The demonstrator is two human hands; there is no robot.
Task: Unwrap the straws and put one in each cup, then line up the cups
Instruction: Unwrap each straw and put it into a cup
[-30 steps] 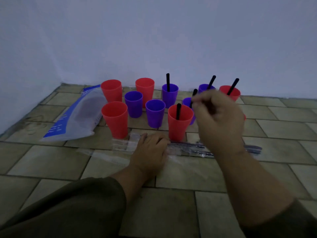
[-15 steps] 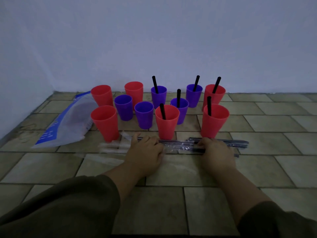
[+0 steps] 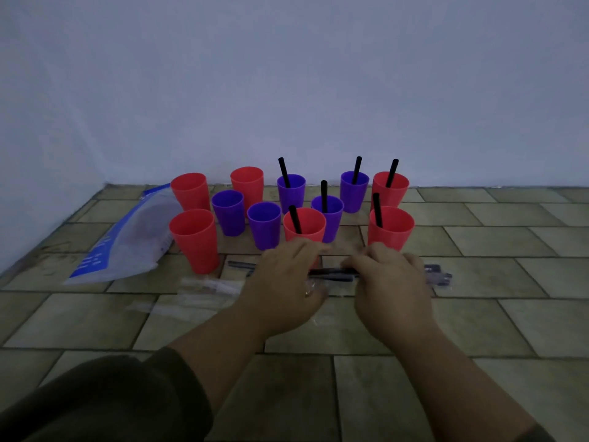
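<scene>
Several red and purple cups stand on the tiled floor by the wall. Black straws stick out of several of them, among them the front red cup (image 3: 391,227) and the middle red cup (image 3: 304,225). The left red cup (image 3: 195,239) and two purple cups (image 3: 264,224) hold none. In front of the cups lies a pile of wrapped black straws (image 3: 438,275). My left hand (image 3: 287,285) and my right hand (image 3: 387,282) are side by side over the pile, and between them they hold a wrapped black straw (image 3: 331,273).
A blue and clear plastic bag (image 3: 127,240) lies at the left of the cups. Empty clear wrappers (image 3: 207,287) lie on the tiles left of my left hand. The wall stands right behind the cups.
My right hand came down from the cups to the straw pile. Both hands have since lifted and closed on one wrapped straw, my left hand shifting to the right.
</scene>
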